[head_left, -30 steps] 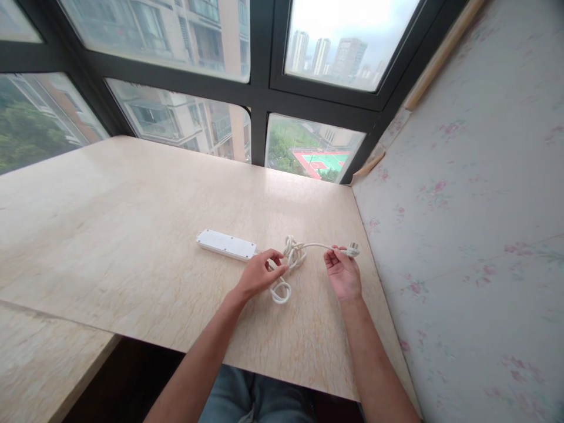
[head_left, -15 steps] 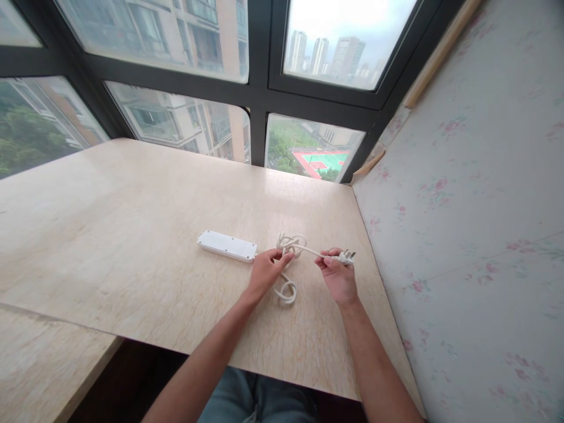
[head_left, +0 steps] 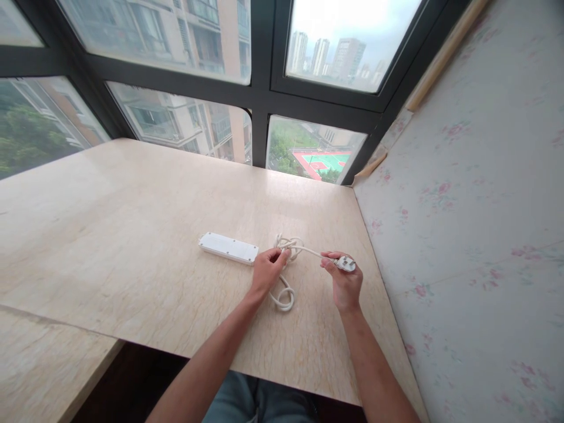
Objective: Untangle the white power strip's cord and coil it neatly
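Observation:
A white power strip lies on the marble-patterned counter, its screwed underside facing up. Its white cord runs in tangled loops to the right of it. My left hand is closed on the cord, thumb and fingers pinching it at the bunched coils. In my right hand the plug is gripped near its cord end, with the prongs turned up toward me. A stretch of cord spans between the two hands. One loose loop rests on the counter below my left hand.
The stone counter reaches back to dark-framed windows. A flower-patterned wall bounds it on the right. At the lower left is a second counter section, with a dark gap beside it. Torn wallpaper edging shows near the window corner.
My right hand has rotated the plug, so its prongs now face up instead of pointing right. It has shifted slightly right, while my left hand keeps its pinch on the cord.

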Demonstrator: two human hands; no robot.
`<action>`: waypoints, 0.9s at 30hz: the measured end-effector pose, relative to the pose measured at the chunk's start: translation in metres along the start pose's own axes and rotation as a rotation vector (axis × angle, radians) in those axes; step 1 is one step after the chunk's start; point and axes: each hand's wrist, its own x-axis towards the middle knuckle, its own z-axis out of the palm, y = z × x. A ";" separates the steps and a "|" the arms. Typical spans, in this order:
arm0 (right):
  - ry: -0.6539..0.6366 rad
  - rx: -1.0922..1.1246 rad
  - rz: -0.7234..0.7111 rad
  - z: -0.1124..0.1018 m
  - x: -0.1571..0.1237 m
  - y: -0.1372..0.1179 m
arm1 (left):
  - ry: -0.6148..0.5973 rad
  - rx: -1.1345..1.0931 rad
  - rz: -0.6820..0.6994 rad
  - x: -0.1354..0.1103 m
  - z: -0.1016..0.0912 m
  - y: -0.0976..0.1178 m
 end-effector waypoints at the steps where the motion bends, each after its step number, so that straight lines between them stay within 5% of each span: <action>1: 0.043 -0.005 -0.016 -0.002 0.002 -0.001 | -0.005 -0.016 0.008 -0.001 0.000 0.001; 12: 0.246 0.097 -0.065 -0.027 0.026 -0.004 | -0.071 -0.154 -0.025 -0.006 -0.001 0.013; 22: -0.225 0.193 0.186 -0.015 0.008 -0.015 | -0.086 -0.247 -0.112 -0.002 -0.011 -0.008; 27: -0.228 0.189 0.218 -0.014 0.003 -0.019 | -0.118 -0.383 -0.182 -0.002 -0.009 -0.006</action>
